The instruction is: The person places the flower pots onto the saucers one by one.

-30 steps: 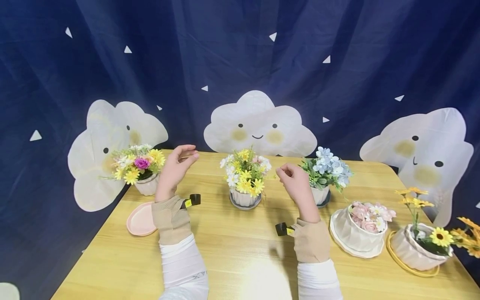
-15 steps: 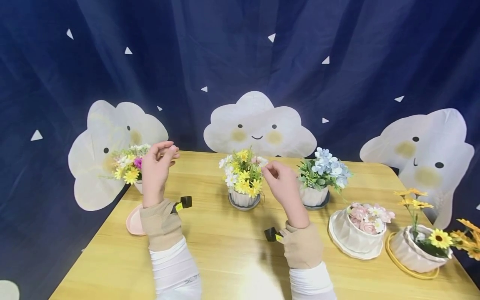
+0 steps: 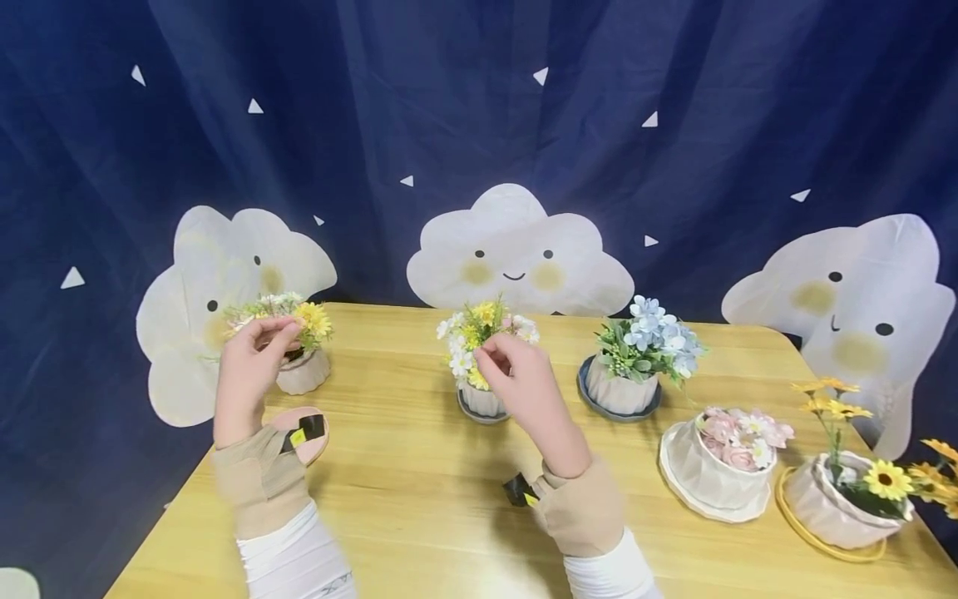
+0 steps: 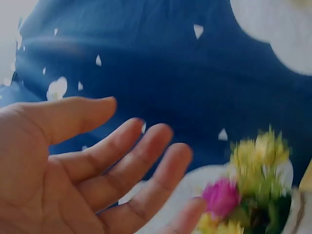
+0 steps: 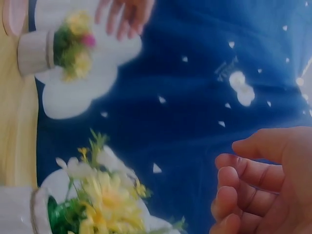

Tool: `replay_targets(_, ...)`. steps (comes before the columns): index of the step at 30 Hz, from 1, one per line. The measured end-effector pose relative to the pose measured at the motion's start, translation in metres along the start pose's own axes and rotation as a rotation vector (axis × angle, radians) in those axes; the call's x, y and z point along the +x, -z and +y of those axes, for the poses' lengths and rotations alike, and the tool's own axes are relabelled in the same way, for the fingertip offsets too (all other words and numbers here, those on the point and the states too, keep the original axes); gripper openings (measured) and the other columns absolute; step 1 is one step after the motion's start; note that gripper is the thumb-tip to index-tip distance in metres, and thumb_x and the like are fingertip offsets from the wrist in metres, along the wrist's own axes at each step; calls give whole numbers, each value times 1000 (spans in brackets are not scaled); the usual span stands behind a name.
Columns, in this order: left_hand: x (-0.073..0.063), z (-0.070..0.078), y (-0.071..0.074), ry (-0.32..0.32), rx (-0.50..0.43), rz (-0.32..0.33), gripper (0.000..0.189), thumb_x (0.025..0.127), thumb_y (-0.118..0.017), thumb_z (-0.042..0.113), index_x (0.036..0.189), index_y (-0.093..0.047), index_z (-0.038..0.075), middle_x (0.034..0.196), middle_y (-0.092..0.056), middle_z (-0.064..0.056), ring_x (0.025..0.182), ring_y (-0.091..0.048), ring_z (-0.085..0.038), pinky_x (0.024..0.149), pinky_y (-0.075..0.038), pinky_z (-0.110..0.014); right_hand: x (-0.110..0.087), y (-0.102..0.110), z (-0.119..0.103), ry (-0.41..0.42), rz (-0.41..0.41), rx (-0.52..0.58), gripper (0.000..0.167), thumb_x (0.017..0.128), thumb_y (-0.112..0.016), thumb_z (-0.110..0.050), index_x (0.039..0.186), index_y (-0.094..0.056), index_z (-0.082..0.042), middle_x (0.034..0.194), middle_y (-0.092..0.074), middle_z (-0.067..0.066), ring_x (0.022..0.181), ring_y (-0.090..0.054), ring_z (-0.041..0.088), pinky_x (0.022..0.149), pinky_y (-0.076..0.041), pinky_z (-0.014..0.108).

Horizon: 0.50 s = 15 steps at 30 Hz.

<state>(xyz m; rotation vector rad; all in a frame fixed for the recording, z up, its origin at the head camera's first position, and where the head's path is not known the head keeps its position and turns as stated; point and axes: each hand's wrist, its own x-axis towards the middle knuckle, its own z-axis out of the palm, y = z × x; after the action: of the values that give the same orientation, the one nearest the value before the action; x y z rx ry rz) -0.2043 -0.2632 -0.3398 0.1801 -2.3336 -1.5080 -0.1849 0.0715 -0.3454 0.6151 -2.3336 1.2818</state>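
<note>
My left hand (image 3: 250, 370) hovers in front of the left flowerpot (image 3: 303, 373) and covers part of its mixed blooms. In the left wrist view its fingers (image 4: 156, 180) are loosely bent with nothing between them, and a magenta flower (image 4: 222, 196) shows beyond. My right hand (image 3: 524, 387) is in the air before the middle flowerpot (image 3: 482, 403), hiding some of its yellow and white flowers. Seen from the right wrist, those yellow flowers (image 5: 109, 197) stand apart from the relaxed, vacant fingers (image 5: 229, 195). A pink saucer (image 3: 303, 453) lies partly behind the left wrist.
On the right are a blue-flowered pot (image 3: 621, 387) on a dark saucer, a pink-flowered pot (image 3: 714, 474) on a white saucer, and a sunflower pot (image 3: 841, 507) on a yellow saucer. A dark blue curtain (image 3: 479, 100) hangs behind the wooden table (image 3: 419, 499).
My left hand has moved left and lower, from beside the left flowerpot to in front of it. My right hand has shifted left to the middle flowerpot. The pots stay put.
</note>
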Motion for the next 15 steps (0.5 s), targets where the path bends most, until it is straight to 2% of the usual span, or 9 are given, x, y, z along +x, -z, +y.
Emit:
replay_targets(4,-1,-13,18,29,90,-79,48,94,-55,43,119,-57,1,86,-60,21,85,-60,-3,67,-47,-16,-1,-11,-5,35,-39,-35,12,92,-60,-14,83,-66,-10,69,-58,-6,60,-49,7,54,-46,22)
replay_targets(8,-3,-23,30,53,140,-129,50,98,-49,38,122,-53,-5,84,-60,21,79,-58,4,66,-48,-16,-3,-27,-7,46,-90,-83,12,93,-60,-17,82,-64,-15,68,-55,-8,59,-47,6,54,-44,21)
replay_targets(11,-3,-32,34,105,160,-165,50,100,-44,35,126,-50,-7,93,-64,7,79,-56,6,71,-48,-21,-5,-38,-8,66,-142,-93,11,93,-60,-17,83,-65,-14,68,-55,-7,59,-47,6,55,-44,20)
replay_targets(15,0,-46,34,185,181,-205,55,100,-40,38,132,-46,-7,119,-58,-20,92,-58,-9,81,-47,-36,-9,-52,-8,80,-217,-101,12,93,-59,-18,82,-63,-14,68,-53,-8,59,-45,6,54,-42,18)
